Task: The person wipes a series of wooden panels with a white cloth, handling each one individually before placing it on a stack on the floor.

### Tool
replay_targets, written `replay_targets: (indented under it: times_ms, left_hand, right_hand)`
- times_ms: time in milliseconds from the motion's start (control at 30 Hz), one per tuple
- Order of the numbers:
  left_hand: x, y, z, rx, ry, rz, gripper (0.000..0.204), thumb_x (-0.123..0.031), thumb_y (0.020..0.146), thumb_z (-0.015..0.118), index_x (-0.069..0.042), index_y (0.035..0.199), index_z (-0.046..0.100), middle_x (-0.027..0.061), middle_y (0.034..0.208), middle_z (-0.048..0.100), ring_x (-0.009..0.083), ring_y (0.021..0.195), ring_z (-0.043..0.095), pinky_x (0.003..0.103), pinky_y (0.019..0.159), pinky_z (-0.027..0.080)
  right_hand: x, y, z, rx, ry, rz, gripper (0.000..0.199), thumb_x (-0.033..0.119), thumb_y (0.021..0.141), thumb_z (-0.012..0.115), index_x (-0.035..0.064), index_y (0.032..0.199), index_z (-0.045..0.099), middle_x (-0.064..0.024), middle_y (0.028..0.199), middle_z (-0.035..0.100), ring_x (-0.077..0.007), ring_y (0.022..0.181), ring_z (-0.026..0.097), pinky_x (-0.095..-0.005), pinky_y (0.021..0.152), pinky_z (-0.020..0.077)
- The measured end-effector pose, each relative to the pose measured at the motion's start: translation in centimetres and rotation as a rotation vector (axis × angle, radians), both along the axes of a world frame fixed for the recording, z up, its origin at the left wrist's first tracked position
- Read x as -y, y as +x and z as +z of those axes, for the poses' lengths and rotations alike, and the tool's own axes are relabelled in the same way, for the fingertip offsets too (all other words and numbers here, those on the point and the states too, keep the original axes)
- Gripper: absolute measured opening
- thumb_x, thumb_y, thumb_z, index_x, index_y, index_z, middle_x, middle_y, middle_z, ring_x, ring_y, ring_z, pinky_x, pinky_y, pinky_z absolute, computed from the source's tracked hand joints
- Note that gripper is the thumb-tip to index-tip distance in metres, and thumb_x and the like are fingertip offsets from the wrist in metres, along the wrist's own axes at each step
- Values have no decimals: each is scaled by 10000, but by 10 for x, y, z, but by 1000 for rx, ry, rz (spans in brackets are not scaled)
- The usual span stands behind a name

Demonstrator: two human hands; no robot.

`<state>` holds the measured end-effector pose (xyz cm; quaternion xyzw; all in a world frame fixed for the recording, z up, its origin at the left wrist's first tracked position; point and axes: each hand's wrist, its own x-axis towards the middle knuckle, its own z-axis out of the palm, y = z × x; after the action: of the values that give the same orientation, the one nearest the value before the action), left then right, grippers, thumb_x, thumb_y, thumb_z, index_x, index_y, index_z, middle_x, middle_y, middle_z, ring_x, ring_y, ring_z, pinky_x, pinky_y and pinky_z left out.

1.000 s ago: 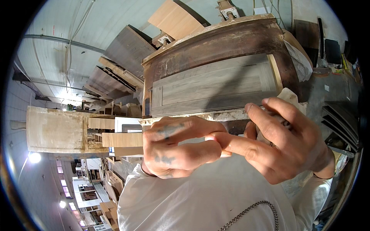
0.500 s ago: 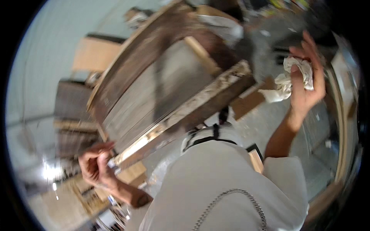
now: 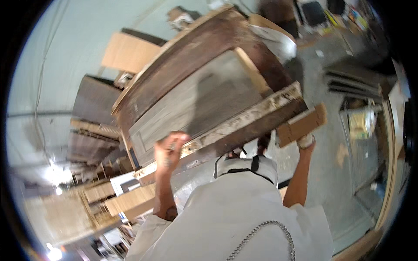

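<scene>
My left hand is over the near left part of a dark-brown panelled wooden piece. Its fingers are loosely bent, with a gap by the thumb, and nothing shows between them. Motion blurs that hand a little. The wooden piece has a grey inset panel and a rough, pale-stained near edge. At its right end a flat brown cardboard-like piece juts out. Beneath that piece is my right hand, mostly hidden, with a bit of the crumpled white cloth showing in its grip.
Light and dark boards lean beyond the panel's left side. Pale planks lie at the lower left. On the right are dark slats and a long wooden frame. A white bundle lies past the far right corner.
My right hand, with the crumpled cloth, has come down and inward, under the brown piece. My left hand has moved up and right over the panel. The view has shifted a little.
</scene>
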<state>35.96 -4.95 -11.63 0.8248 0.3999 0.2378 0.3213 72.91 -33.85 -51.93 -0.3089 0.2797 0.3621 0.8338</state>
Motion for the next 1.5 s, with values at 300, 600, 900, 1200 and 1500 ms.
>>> replay_targets:
  times_ms: [300, 600, 900, 1200, 1500]
  left_hand:
    - [7, -5, -89, -135, -199, -408, 252, -256, 865, 650, -28, 971, 637, 125, 928, 665, 312, 845, 643, 387, 732, 513]
    - [88, 92, -151, 877, 33, -1190, 1120, -528, 689, 771, 185, 1369, 238, 282, 1371, 408, 400, 1265, 415, 436, 1056, 332]
    - [-69, -69, -20, 907, -1189, -820, 436, -296, 880, 649, -59, 1229, 539, 63, 1090, 612, 186, 977, 589, 343, 799, 516]
    - [-252, -183, -113, 1509, -1556, -237, 401, -190, 918, 600, 136, 1140, 530, 201, 1216, 529, 352, 1035, 596, 495, 860, 572]
    - [-357, -187, -213, 1259, -1463, 422, 457, -287, 979, 507, 95, 1226, 467, 196, 1133, 571, 342, 1074, 585, 509, 921, 538]
  right_hand:
    - [7, -9, 100, 136, -421, 107, 514, 391, 893, 546, 65, 1284, 484, -138, 1317, 483, -332, 1126, 505, -525, 865, 470]
    - [-9, -140, 399, 1600, -579, 58, 567, 410, 866, 587, -15, 1233, 504, -195, 1100, 574, -278, 992, 592, -423, 836, 489]
    - [-288, -321, 476, 1534, 509, 1095, 495, 308, 783, 672, -86, 1067, 576, -191, 876, 624, -227, 760, 622, -355, 667, 505]
    - [-378, -348, 326, 358, 277, 794, 870, 720, 836, 453, 98, 1435, 346, -166, 1190, 610, -251, 711, 528, -368, 655, 479]
    - [-580, -285, 212, 90, -54, 1025, 326, 375, 881, 644, 111, 696, 597, -57, 585, 605, -186, 479, 604, -322, 407, 503]
